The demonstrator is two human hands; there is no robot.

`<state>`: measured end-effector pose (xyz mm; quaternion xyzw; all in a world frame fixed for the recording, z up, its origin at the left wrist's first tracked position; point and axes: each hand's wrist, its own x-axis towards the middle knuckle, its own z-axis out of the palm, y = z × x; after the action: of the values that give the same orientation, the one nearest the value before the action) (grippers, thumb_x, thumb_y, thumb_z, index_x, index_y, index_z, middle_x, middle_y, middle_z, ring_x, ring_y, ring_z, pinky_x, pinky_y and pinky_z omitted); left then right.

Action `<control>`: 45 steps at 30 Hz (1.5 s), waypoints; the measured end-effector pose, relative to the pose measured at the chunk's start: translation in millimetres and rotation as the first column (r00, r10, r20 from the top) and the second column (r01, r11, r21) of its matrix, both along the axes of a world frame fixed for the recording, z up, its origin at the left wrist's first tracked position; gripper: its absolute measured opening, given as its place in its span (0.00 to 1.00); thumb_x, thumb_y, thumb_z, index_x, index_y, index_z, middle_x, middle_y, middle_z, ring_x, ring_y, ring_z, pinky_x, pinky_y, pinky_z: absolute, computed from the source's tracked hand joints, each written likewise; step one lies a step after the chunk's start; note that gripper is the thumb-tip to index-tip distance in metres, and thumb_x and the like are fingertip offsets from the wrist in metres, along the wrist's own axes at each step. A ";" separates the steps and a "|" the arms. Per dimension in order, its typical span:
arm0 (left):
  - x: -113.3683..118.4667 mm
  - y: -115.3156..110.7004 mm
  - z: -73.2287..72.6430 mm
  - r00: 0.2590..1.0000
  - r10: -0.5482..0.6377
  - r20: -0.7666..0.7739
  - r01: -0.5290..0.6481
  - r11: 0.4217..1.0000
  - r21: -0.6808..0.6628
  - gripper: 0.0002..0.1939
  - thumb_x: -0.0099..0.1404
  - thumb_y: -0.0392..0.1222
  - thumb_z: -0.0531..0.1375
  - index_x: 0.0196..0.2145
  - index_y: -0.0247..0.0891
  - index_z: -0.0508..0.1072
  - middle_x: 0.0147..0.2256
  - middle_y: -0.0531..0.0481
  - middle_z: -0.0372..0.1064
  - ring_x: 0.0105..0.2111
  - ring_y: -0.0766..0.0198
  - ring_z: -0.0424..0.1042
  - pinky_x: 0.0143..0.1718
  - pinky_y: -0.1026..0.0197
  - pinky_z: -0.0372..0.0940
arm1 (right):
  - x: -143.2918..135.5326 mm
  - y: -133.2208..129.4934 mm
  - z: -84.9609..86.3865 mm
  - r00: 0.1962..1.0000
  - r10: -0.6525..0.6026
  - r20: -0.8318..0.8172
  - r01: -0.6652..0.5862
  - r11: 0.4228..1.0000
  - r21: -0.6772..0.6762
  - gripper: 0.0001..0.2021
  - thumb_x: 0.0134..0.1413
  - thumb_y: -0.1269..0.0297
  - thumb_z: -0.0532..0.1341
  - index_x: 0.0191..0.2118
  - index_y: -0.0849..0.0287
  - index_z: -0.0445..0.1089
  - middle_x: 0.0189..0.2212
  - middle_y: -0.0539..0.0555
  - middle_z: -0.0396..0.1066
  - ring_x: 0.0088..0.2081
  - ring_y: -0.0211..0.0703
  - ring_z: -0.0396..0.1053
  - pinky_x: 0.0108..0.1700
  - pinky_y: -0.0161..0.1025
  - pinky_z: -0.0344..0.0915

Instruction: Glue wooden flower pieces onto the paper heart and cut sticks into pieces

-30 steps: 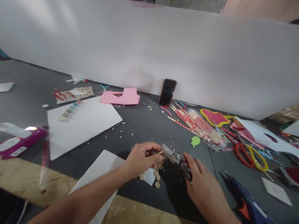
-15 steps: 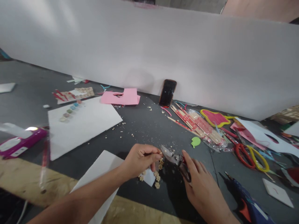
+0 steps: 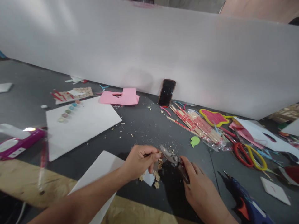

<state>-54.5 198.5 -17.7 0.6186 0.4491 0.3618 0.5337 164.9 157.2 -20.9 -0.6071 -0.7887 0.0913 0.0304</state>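
My left hand (image 3: pixel 143 160) pinches a small tan piece between thumb and fingertips, mostly hidden by them. Wrapped around the handles of pruning shears (image 3: pixel 173 158) is my right hand (image 3: pixel 198 182). The blades of the shears point up and left, close beside the left fingertips. Below my left hand lie several small flower-shaped wooden pieces (image 3: pixel 156 177) around a bluish-white piece of paper (image 3: pixel 149 178); the hand covers some of them. Small pale crumbs are scattered on the dark table beyond both hands.
A phone (image 3: pixel 167 92) leans on the white panel (image 3: pixel 149 49). To the right are red-and-tan sticks (image 3: pixel 184 119), scissors (image 3: pixel 249 155) and a blue glue gun (image 3: pixel 247 199). White sheets (image 3: pixel 79 124), pink paper (image 3: pixel 121 97) and a purple device (image 3: pixel 21 141) lie left.
Both hands stay almost in place, with the shears still in the right. The small piece between the left fingertips looks slightly turned. The whole view has shifted a little.
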 end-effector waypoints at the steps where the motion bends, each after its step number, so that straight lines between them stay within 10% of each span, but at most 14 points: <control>1: -0.4 -0.4 0.2 1.000 0.001 0.000 -0.001 1.000 0.022 0.16 0.62 0.44 0.53 0.20 0.35 0.68 0.10 0.56 0.60 0.14 0.72 0.56 0.20 0.69 0.53 | -0.4 -0.3 -0.2 1.000 0.000 -0.023 0.000 1.000 -0.013 0.28 0.47 0.77 0.50 0.58 0.64 0.54 0.43 0.61 0.68 0.42 0.50 0.68 0.43 0.45 0.66; 7: -0.6 -1.1 0.5 1.000 0.003 -0.007 -0.002 0.993 0.120 0.16 0.62 0.42 0.53 0.19 0.34 0.66 0.10 0.57 0.58 0.13 0.73 0.57 0.21 0.69 0.55 | -1.3 0.0 -0.3 0.992 -0.009 -0.123 -0.003 0.996 -0.094 0.27 0.50 0.75 0.49 0.58 0.62 0.54 0.47 0.60 0.67 0.45 0.47 0.67 0.45 0.43 0.65; 14: 4.7 2.2 -0.7 0.991 0.112 0.071 -0.106 0.991 -0.077 0.07 0.54 0.41 0.60 0.27 0.34 0.70 0.16 0.57 0.63 0.13 0.72 0.62 0.14 0.72 0.55 | -2.7 4.8 2.7 0.999 -0.046 -0.002 0.046 0.999 0.006 0.30 0.50 0.73 0.51 0.61 0.59 0.50 0.45 0.59 0.67 0.45 0.51 0.65 0.46 0.47 0.64; 23: -0.3 1.6 2.7 0.999 -0.019 0.039 0.022 0.997 -0.078 0.13 0.59 0.45 0.56 0.24 0.33 0.72 0.13 0.53 0.66 0.09 0.75 0.54 0.11 0.72 0.51 | 1.0 1.9 1.1 1.000 0.013 0.016 -0.014 0.997 0.075 0.36 0.47 0.76 0.51 0.63 0.57 0.43 0.47 0.59 0.64 0.47 0.52 0.62 0.48 0.48 0.63; 35: 3.4 0.0 6.7 0.998 0.025 0.053 -0.017 0.990 -0.140 0.10 0.55 0.45 0.59 0.24 0.33 0.71 0.12 0.58 0.61 0.11 0.73 0.60 0.15 0.71 0.52 | -0.5 0.5 4.2 1.000 0.008 -0.018 -0.008 1.000 0.007 0.32 0.44 0.78 0.51 0.59 0.63 0.53 0.43 0.61 0.68 0.42 0.49 0.67 0.43 0.44 0.66; 45: 1.0 -0.2 4.6 1.000 0.031 -0.003 -0.030 0.995 0.097 0.12 0.59 0.40 0.57 0.21 0.33 0.72 0.12 0.57 0.59 0.14 0.72 0.62 0.20 0.69 0.56 | -3.1 -0.1 3.8 0.987 -0.012 -0.159 -0.006 0.994 -0.113 0.30 0.48 0.77 0.50 0.59 0.60 0.52 0.47 0.59 0.67 0.46 0.45 0.67 0.46 0.41 0.64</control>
<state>-53.5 198.3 -13.1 0.6377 0.4416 0.3897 0.4964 161.7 157.1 -17.1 -0.6000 -0.7763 0.1841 0.0590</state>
